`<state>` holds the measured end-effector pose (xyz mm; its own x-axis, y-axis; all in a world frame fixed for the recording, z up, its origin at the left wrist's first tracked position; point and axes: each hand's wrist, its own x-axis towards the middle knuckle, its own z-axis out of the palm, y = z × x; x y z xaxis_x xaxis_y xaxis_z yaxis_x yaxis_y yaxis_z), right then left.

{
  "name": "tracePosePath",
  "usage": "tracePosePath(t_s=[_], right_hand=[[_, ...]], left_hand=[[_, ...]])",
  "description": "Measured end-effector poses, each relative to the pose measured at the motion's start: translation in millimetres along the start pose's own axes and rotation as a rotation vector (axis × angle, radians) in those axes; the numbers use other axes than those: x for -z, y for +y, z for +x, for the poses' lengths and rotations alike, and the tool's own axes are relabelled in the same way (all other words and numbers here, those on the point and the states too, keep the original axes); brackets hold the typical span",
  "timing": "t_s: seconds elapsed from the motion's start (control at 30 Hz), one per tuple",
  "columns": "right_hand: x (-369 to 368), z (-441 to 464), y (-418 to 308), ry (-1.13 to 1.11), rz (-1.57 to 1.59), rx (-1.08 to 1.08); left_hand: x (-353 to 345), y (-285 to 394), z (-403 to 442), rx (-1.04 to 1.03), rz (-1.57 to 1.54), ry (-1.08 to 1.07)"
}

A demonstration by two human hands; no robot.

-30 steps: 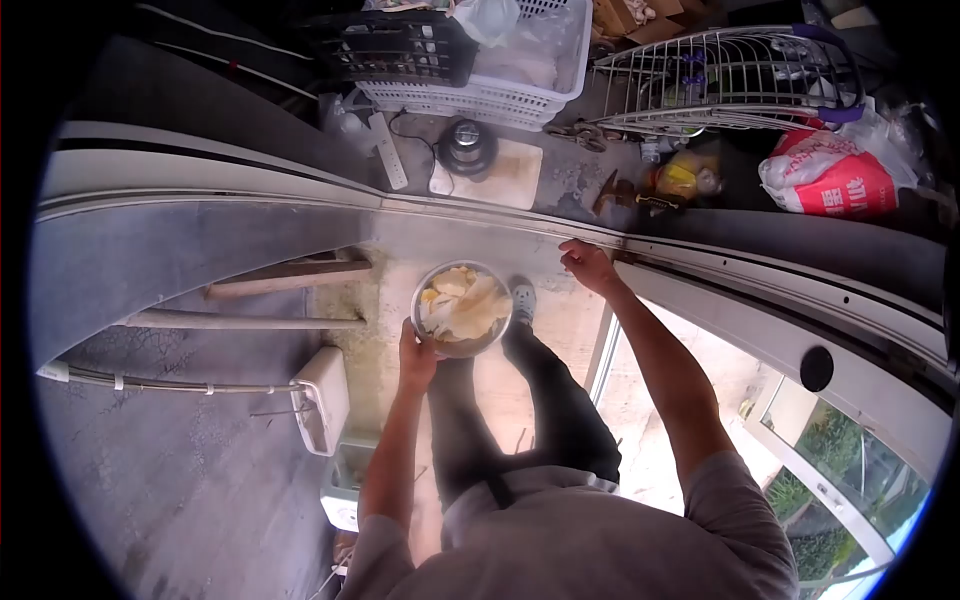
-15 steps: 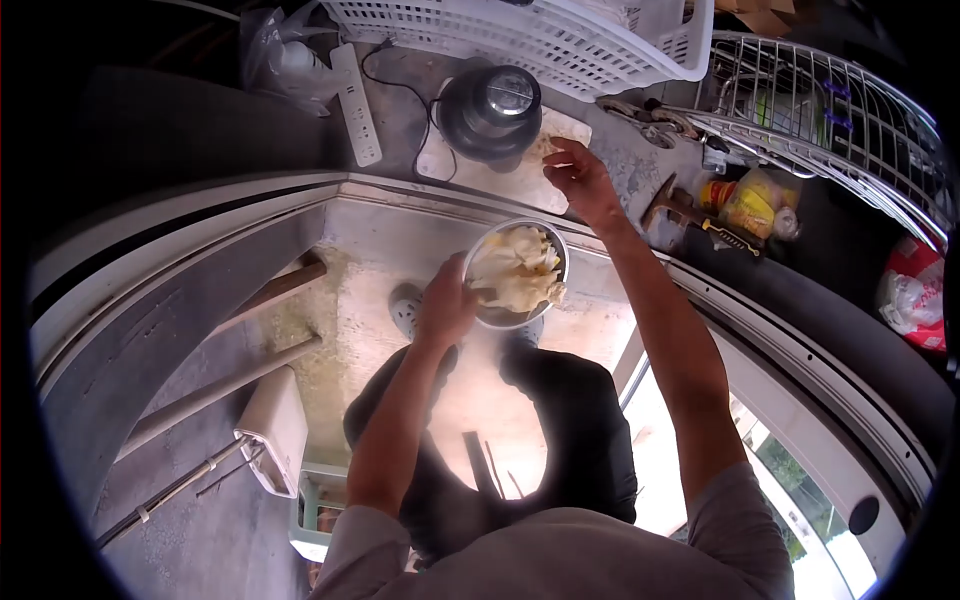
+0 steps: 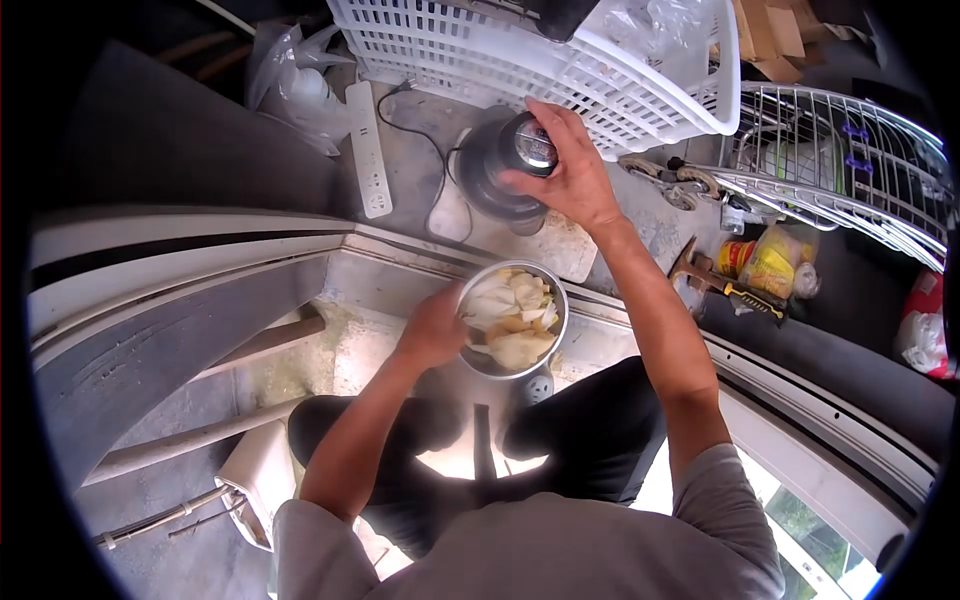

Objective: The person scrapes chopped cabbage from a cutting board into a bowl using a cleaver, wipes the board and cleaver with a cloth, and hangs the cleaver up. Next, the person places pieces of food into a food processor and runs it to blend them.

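My left hand, blurred, grips the left rim of a round metal bowl. Pale, thin, irregular slices lie in the bowl; I cannot tell what food they are. Above and ahead, my right hand is curled around the shiny round top of a dark electric appliance, thumb on the near side and fingers on the far side. The appliance stands tilted in view on a pale board, its cord running off to the left.
A white power strip lies left of the appliance. Behind stands a white plastic basket. To the right are a wire cart, a hammer and a yellow bag. A raised sill crosses in front of my legs.
My right hand has moved from beside the appliance onto its top. The bowl sits lower in view, and the slices lie differently in it. The whole view has shifted downward.
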<state>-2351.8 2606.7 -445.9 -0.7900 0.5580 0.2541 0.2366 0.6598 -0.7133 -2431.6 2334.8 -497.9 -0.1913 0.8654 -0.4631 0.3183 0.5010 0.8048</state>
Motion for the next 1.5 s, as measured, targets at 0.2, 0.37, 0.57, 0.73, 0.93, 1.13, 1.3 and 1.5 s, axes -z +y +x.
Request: tracePosePath(t_s=[0.2, 0.37, 0.57, 0.73, 0.93, 1.13, 1.3, 1.5], right_hand=[[-11.3, -4.4, 6.0, 0.142, -0.048, 0.095], [-1.8, -9.8, -5.8, 0.183, -0.022, 0.024], [12.6, -3.5, -21.4, 0.184, -0.063, 0.041], [37.8, -5.2, -35.9, 0.259, 0.119, 0.033], [82.9, -24.3, -27.5, 0.424, 0.388, -0.148], [124.7, -68.1, -23.5, 0.36, 0.515, -0.143], [132.8, -101.2, -8.7, -0.014, 0.461, -0.187], [102.1, -112.4, 28.4, -0.303, 0.001, -0.082]], left_hand=[[13.3, 6.1, 1.7, 0.215, -0.464, -0.135], [19.4, -8.9, 0.6, 0.281, -0.463, -0.117], [18.9, -22.4, 8.6, 0.309, -0.314, -0.119], [12.1, -21.7, 23.0, 0.309, -0.282, -0.154], [5.0, -18.5, 37.9, 0.266, -0.212, -0.22], [-3.7, 6.7, 41.5, 0.209, -0.124, -0.284], [-11.1, 3.3, 47.8, 0.178, -0.149, -0.392], [-25.2, -15.7, 50.9, 0.146, -0.008, -0.401]])
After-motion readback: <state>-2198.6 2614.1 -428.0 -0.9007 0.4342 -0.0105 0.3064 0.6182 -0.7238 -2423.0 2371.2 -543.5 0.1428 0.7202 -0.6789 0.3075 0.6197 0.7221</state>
